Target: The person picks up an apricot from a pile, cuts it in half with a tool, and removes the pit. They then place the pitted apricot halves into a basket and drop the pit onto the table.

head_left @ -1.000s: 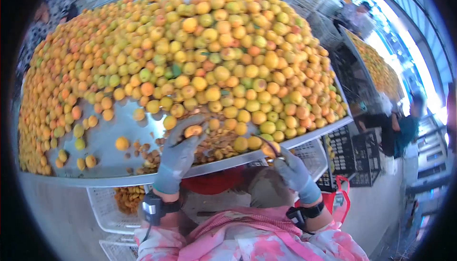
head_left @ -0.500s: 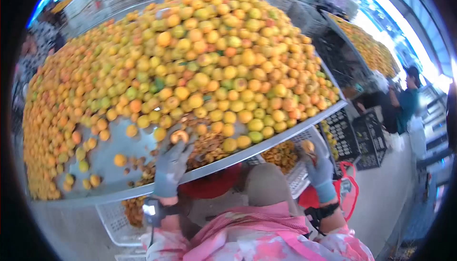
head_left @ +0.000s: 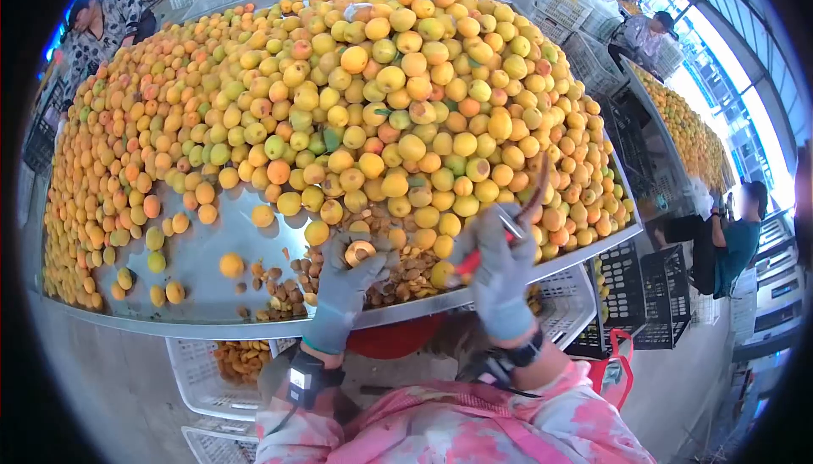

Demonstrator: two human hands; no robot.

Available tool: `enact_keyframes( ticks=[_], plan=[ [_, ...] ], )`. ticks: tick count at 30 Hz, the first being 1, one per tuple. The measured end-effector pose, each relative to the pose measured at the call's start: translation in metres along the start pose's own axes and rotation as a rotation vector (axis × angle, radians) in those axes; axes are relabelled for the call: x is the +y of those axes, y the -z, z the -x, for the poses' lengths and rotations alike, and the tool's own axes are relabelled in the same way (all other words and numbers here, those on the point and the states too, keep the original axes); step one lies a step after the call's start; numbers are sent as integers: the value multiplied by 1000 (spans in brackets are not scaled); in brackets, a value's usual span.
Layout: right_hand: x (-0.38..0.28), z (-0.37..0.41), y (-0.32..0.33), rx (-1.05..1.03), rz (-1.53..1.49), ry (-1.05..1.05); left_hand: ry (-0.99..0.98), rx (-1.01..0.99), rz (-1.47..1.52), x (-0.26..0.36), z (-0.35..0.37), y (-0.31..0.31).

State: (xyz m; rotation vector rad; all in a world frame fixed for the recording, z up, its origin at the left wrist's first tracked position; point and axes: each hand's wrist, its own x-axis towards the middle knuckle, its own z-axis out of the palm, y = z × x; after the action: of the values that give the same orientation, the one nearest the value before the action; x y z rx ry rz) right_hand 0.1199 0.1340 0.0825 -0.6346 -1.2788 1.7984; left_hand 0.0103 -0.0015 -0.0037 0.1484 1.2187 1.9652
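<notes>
Just inside the near edge of the bench (head_left: 199, 252), the left hand (head_left: 345, 282) pinches a cut fruit (head_left: 359, 252) between its fingers. The right hand (head_left: 498, 265) wraps its fingers around a red-handled tool (head_left: 468, 264). Beyond, piled fruit (head_left: 406, 91) nears the far edge.

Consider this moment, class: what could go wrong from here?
In the grey-gloved right hand, the curved red and dark tool, if sharp, might nick the grey-gloved left hand, which holds a cut orange fruit. The tall heap of round yellow-orange fruit could slide toward both hands. Small brown pieces near the grey metal table's front rim could spill over.
</notes>
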Motion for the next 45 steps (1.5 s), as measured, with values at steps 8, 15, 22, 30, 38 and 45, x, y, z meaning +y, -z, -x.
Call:
enact_keyframes(
  ticks=[8, 15, 22, 30, 38, 45],
  plan=[
    [69, -22, -64, -54, -27, 130, -195, -19, -268, -17, -12, 2],
    [90, -15, -56, -186, -48, 127, -171, 41, -421, -23, -16, 13],
    [82, -14, -54, -419, 401, 465, -541, 38, -670, -25, -15, 14],
    [78, -44, -52, -580, -509, -278, 91, -196, -286, -7, -4, 7],
    [94, -28, -53, -546, 171, 253, -218, -239, -648, -27, -13, 22],
    [76, -42, -57, -514, -409, -351, 336, -301, -79, 6, -6, 7]
  ],
)
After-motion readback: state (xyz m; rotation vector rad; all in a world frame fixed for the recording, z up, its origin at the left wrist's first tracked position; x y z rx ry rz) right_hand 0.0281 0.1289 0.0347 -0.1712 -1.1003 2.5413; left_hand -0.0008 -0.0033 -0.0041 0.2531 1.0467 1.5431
